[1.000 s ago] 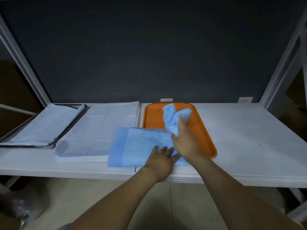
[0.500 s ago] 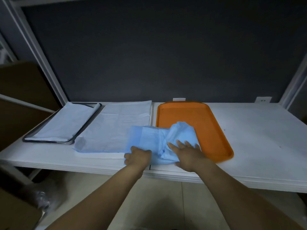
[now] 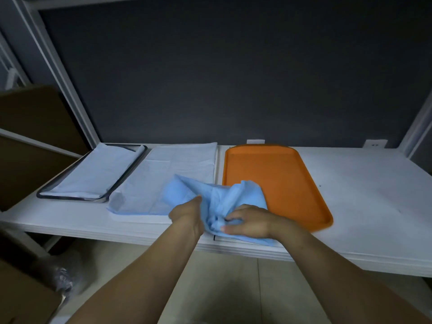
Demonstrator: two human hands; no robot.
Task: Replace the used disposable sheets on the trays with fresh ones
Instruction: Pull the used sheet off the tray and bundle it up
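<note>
My left hand [image 3: 187,212] and right hand [image 3: 251,222] both have their fingers curled into the crumpled blue disposable sheet [image 3: 233,195], bunching it at the near shelf edge beside the orange tray [image 3: 280,174]. A loose tail could slip off that edge, or drag the middle pale sheet [image 3: 163,178] lying partly beneath it. The orange tray is bare; the steel tray [image 3: 77,199] at far left holds a pale lining sheet [image 3: 98,171]
</note>
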